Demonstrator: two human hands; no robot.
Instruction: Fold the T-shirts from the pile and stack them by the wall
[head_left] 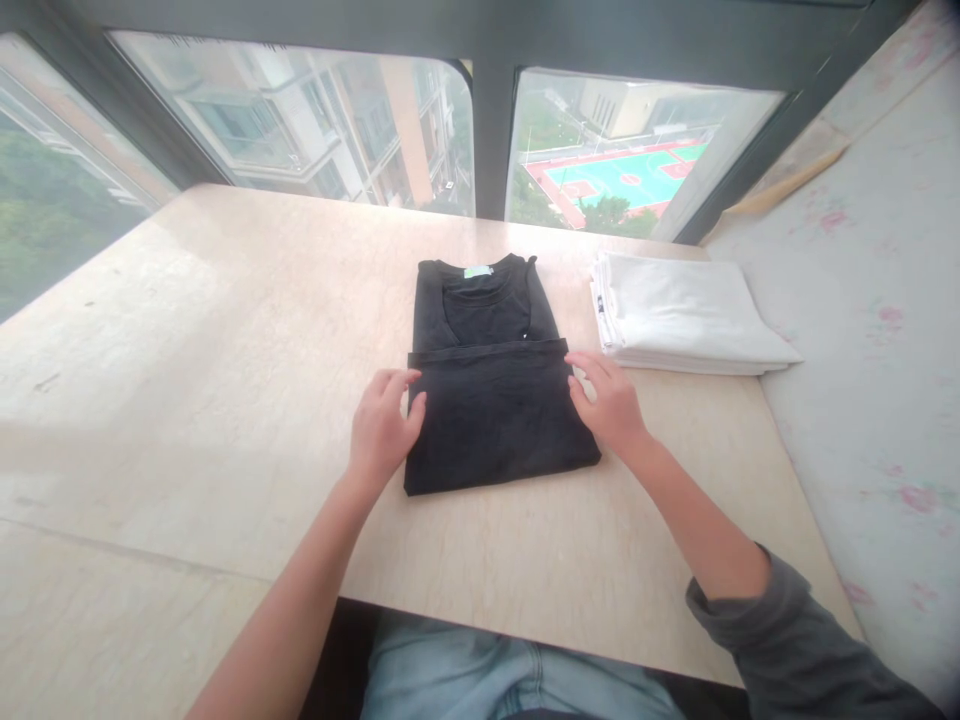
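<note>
A black T-shirt (499,415) lies folded on the table, its hem end turned up over the lower body. The neckline with a small pale label faces the window. At the left edge of the turned-up part is my left hand (384,415), thumb and fingers apart at the cloth's side. My right hand (606,395) is at the opposite edge, just below the upper corner, with its thumb and fingers also apart. Both hands hover at or lightly touch the cloth; neither visibly grips it.
A stack of folded white cloth (682,310) lies to the right, near the wall with floral paper (877,400). The pale table (187,400) reaches to the window frame (491,140) at the back. A seam crosses the table at the lower left.
</note>
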